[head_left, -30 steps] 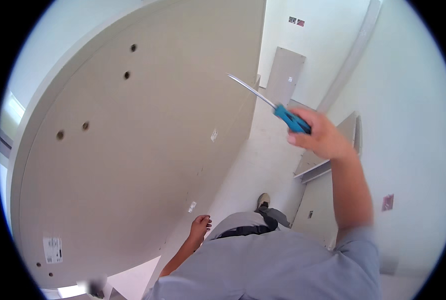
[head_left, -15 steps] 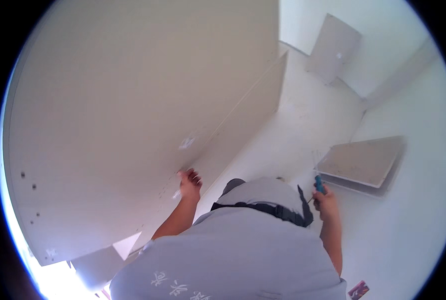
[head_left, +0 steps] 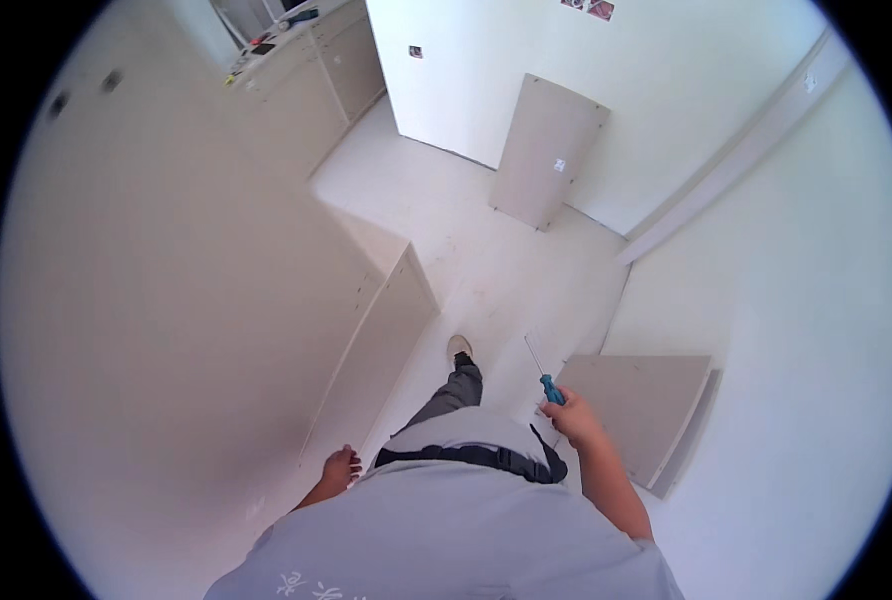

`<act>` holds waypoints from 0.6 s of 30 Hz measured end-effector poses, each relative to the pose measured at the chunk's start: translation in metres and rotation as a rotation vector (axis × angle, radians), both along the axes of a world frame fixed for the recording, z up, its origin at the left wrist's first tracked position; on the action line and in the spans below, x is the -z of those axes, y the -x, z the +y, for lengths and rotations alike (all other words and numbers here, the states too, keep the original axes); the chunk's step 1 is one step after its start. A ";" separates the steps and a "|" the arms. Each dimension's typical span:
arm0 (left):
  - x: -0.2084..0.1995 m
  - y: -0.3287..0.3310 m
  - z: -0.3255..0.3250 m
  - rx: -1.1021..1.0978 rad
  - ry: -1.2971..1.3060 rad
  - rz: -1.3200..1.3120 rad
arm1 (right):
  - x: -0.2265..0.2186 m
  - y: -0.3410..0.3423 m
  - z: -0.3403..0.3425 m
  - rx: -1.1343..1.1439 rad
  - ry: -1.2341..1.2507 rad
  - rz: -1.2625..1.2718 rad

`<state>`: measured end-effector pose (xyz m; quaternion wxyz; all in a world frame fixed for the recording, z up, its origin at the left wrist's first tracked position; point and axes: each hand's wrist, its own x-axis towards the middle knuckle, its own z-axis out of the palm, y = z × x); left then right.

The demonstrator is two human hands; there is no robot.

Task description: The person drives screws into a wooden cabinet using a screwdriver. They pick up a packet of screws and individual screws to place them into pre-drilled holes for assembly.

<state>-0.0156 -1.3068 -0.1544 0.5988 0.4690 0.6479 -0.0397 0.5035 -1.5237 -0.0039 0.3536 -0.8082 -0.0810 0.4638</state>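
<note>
My right hand (head_left: 578,416) grips a screwdriver (head_left: 552,389) by its teal handle, with the thin shaft pointing forward and a little left. Beside my left hip hangs my left hand (head_left: 343,467), empty, its fingers loosely bent and apart. It is close to the lower part of a large beige cabinet (head_left: 166,290) that fills the left side. Whether the hand touches the cabinet I cannot tell.
Boards (head_left: 636,405) lean against the wall at the right. A single panel (head_left: 546,150) rests against the far wall. At the back left, base cabinets (head_left: 316,85) carry small tools. My foot (head_left: 459,348) is on the pale floor (head_left: 476,275).
I have moved forward along the cabinet, and the base cabinets at the back left have come into view. My left hand has dropped toward my hip. The screwdriver stays in my right hand.
</note>
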 end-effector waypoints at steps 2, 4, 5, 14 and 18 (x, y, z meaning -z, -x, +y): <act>0.068 0.007 0.019 0.694 -0.212 0.120 | 0.026 -0.024 -0.006 -0.069 0.067 -0.216; 0.095 -0.017 0.038 0.980 -0.340 0.135 | 0.056 -0.058 -0.014 -0.168 0.212 -0.221; 0.088 -0.049 0.040 0.806 -0.237 0.135 | 0.065 -0.077 -0.011 -0.217 0.235 -0.250; 0.026 -0.247 0.110 0.374 -0.146 0.166 | 0.138 -0.200 0.006 -0.134 0.341 -0.164; 0.022 -0.314 0.083 0.182 -0.114 0.183 | 0.273 -0.318 -0.015 -0.368 0.292 -0.220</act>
